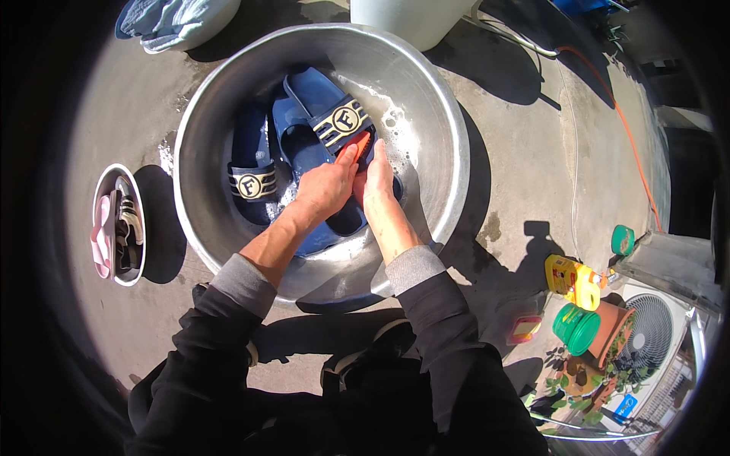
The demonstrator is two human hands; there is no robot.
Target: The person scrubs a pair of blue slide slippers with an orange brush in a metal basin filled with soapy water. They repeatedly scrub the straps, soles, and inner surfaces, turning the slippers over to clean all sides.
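My left hand is closed around an orange-red scrub brush, its bristles against the inner sole below the strap of a dark blue slide sandal. That strap bears a cream emblem. My right hand grips the same slide by its lower end, thumb along the edge; my hands hide part of its sole. Another blue slide lies at the left inside a large metal basin, its strap facing up. More blue footwear lies beneath the held slide, partly covered. Soapy water with white suds wets the basin floor.
Left of the basin, a small white tub holds pink and dark footwear. A white bucket and a basin with cloth stand beyond. At right are a yellow jug, green tub, potted plants, an orange hose and a fan unit.
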